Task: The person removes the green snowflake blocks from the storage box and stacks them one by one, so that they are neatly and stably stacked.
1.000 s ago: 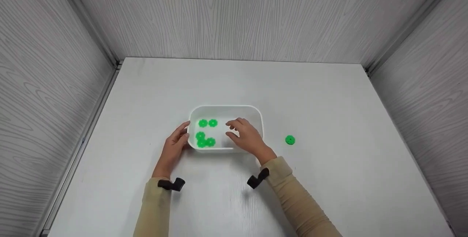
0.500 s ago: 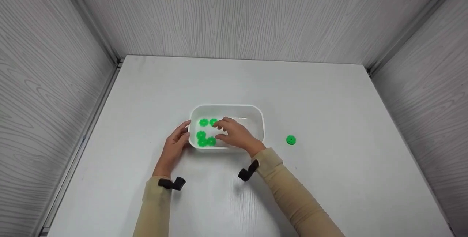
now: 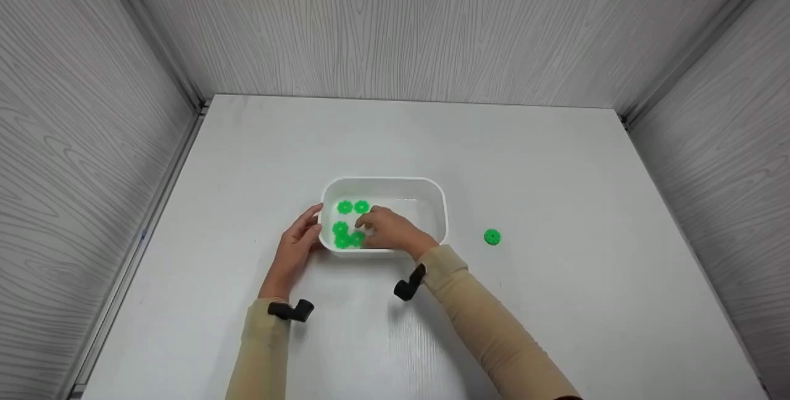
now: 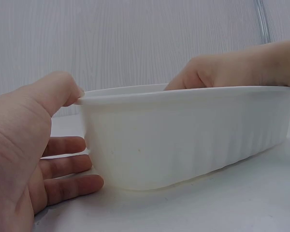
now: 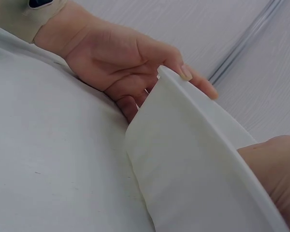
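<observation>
A white plastic bin [image 3: 395,253] stands mid-table with several small green flower-shaped discs [image 3: 344,207] at its left end. My left hand [image 3: 295,247] holds that end; in the left wrist view its thumb [image 4: 63,89] lies on the rim and its other fingers meet the outer wall. My right hand [image 3: 392,230] reaches inside over the front wall. Its thumb and fingers stand apart around a green disc [image 3: 357,238] at the front of the group. In both wrist views the bin wall hides the right fingertips.
A single round green piece [image 3: 492,237] lies on the white table [image 3: 555,301] right of the bin. Wood-grain panels [image 3: 395,29] enclose the table at the back and both sides. Each sleeve cuff carries a black wrist camera [image 3: 409,283].
My right hand has moved left inside the bin and lowered toward the front green discs. The left hand keeps its place at the bin's left end.
</observation>
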`<state>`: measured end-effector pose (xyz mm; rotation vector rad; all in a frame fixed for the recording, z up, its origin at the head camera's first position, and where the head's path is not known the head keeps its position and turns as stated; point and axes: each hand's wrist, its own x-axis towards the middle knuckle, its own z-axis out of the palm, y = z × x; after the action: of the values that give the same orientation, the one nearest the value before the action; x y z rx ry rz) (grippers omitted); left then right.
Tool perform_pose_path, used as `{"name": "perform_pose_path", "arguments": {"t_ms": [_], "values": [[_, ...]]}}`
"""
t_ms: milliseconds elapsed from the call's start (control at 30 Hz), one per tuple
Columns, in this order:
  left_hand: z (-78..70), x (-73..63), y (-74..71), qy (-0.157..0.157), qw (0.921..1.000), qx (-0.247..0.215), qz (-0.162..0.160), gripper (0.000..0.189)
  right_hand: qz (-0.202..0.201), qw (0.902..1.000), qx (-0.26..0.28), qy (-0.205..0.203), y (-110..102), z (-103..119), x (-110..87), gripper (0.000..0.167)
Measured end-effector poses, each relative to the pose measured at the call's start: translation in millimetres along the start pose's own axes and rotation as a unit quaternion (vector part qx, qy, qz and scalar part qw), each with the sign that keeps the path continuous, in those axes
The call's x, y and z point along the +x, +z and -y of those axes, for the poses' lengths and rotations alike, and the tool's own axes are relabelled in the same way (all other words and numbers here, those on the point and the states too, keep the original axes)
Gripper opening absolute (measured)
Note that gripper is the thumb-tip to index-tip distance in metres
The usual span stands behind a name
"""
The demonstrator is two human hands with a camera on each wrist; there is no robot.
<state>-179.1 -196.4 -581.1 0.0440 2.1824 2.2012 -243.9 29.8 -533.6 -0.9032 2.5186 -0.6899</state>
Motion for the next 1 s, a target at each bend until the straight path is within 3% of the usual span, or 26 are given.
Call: {"name": "perform_pose_path", "arguments": {"t_ms": [400, 733, 1000], "values": [[-1.2, 0.5, -0.2, -0.005, 1.0, 0.004, 0.0, 0.047, 0.012, 0.9975, -0.069, -0.005, 3.5, 3.2, 6.4, 0.033], [-2.7, -1.5, 2.1, -0.008, 1.0, 0.006, -0.001, 0.049, 0.009, 0.9967, -0.076, -0.027, 5.5, 2.2, 5.0, 0.031], [-28.1, -9.3, 4.1, -0.019, 0.9997, -0.008, 0.014, 0.044, 0.017, 0.9934, -0.106, -0.041, 3.0, 3.9, 4.8, 0.027]]}}
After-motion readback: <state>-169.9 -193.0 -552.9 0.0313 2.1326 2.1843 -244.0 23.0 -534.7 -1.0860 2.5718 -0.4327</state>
